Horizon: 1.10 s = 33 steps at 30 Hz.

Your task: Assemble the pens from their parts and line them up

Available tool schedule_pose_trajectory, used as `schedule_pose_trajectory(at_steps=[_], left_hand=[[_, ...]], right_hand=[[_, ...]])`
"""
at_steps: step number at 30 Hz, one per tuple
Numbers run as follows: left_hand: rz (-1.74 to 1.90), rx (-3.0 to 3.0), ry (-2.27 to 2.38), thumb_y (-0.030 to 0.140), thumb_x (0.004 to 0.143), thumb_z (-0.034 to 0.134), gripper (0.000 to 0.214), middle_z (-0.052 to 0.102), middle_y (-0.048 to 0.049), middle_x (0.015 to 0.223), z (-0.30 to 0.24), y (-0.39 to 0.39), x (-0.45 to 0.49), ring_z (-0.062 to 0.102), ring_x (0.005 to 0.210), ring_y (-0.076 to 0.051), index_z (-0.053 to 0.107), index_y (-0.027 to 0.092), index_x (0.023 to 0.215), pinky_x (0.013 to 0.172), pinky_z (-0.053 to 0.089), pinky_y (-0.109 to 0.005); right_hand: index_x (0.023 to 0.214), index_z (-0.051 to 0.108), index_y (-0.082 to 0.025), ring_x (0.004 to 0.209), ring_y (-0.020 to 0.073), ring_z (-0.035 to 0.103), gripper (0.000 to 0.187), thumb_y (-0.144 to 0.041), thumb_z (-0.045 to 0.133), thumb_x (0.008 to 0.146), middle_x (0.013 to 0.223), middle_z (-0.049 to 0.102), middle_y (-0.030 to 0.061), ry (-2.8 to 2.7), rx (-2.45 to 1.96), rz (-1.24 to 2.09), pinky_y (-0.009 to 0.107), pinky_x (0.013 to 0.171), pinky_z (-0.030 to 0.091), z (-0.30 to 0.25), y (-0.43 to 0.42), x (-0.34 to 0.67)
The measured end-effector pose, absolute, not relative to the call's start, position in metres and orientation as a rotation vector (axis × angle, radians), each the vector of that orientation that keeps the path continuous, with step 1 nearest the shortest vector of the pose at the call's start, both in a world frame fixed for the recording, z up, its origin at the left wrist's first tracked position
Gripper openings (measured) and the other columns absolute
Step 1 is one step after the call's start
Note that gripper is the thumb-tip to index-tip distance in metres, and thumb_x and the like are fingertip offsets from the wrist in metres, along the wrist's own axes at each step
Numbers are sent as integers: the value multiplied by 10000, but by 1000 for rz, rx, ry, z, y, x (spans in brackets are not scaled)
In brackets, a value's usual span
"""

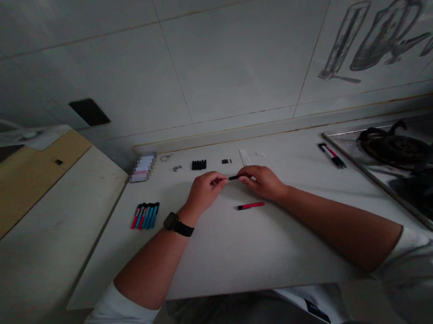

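Observation:
Over the middle of the white counter, both hands meet at a short black pen part (233, 177). My right hand (262, 181) is closed in a pinch around its right end. At its left end, my left hand (207, 190) has thumb and fingertips pressed together; a thin pale bit shows there, too small to name. Just below the hands lies a red pen barrel (252, 206) with a black end. Behind them are a row of black pen caps (199, 164), small dark pieces (226, 161), thin white refills (244, 157) and small metal springs (177, 168).
Several red and blue pens (145, 216) lie side by side at the left. A phone (143, 167) rests at the back left beside a raised board (47, 198). Right of the hands are black and red pens (331, 155) and a gas stove (376, 176). A tiled wall closes the back.

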<state>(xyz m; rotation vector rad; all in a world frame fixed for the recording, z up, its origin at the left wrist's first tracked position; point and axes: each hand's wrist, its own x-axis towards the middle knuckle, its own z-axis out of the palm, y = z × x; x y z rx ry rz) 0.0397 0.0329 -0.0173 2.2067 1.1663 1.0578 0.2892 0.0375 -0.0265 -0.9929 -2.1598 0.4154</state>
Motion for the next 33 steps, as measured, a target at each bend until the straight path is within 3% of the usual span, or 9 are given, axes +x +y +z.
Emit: schedule_pose_trajectory(at_steps=[3, 6, 9, 14, 18, 24, 27, 29, 33], left_hand=[[1043, 2218, 1186, 271, 945, 699, 85, 786, -32, 938, -18, 33, 40, 713, 847, -167, 760, 215, 968, 761, 545, -289], [1034, 2231, 1194, 275, 943, 702, 86, 786, -30, 934, -18, 33, 39, 712, 843, -167, 761, 216, 963, 764, 542, -293], [1042, 2232, 1195, 274, 941, 703, 80, 784, -29, 923, -16, 32, 39, 709, 831, -166, 759, 217, 950, 766, 546, -294], [1051, 2230, 1189, 262, 938, 702, 70, 781, -28, 914, -15, 31, 40, 708, 826, -166, 755, 217, 948, 750, 546, -290], [1046, 2233, 1199, 283, 942, 699, 83, 782, -26, 918, -15, 32, 40, 712, 831, -171, 756, 224, 951, 746, 546, -294], [1044, 2239, 1197, 264, 934, 706, 66, 782, -22, 908, -16, 32, 40, 708, 817, -166, 756, 221, 938, 749, 542, -290], [1040, 2248, 1199, 264, 935, 708, 65, 782, -24, 912, -15, 32, 40, 709, 824, -169, 758, 223, 941, 755, 540, -294], [1041, 2246, 1205, 265, 932, 711, 62, 781, -26, 911, -15, 32, 40, 708, 824, -172, 757, 223, 940, 762, 542, -299], [1032, 2242, 1205, 268, 930, 713, 66, 782, -29, 915, -15, 32, 40, 708, 824, -172, 757, 220, 944, 761, 545, -298]], right_hand=[[1156, 666, -219, 812, 183, 684, 246, -360, 651, 955, 935, 736, 54, -2134, -989, 446, 305, 781, 525, -28, 37, 289], [1087, 671, -217, 824, 179, 678, 164, -313, 594, 979, 934, 728, 54, -2164, -971, 442, 302, 786, 516, -29, 38, 289], [1036, 682, -217, 833, 194, 677, 206, -364, 539, 1022, 928, 730, 64, -2205, -978, 414, 316, 793, 509, -29, 39, 289], [1168, 631, -221, 834, 191, 682, 247, -368, 632, 969, 965, 730, 62, -2174, -992, 449, 312, 790, 517, -31, 39, 290], [1077, 640, -221, 814, 186, 664, 160, -336, 552, 1008, 929, 716, 62, -2219, -992, 428, 311, 769, 506, -31, 40, 291], [1186, 593, -231, 808, 185, 671, 258, -341, 629, 955, 940, 714, 50, -2199, -1010, 490, 302, 754, 512, -31, 40, 292], [1082, 617, -222, 804, 187, 658, 158, -336, 540, 1004, 916, 704, 57, -2257, -988, 458, 309, 759, 498, -30, 40, 292], [1089, 624, -224, 788, 185, 654, 196, -365, 502, 1030, 900, 705, 53, -2273, -996, 462, 308, 749, 491, -29, 40, 293], [1176, 601, -228, 794, 184, 665, 247, -364, 606, 970, 921, 711, 46, -2218, -1006, 478, 304, 749, 503, -30, 40, 293]])
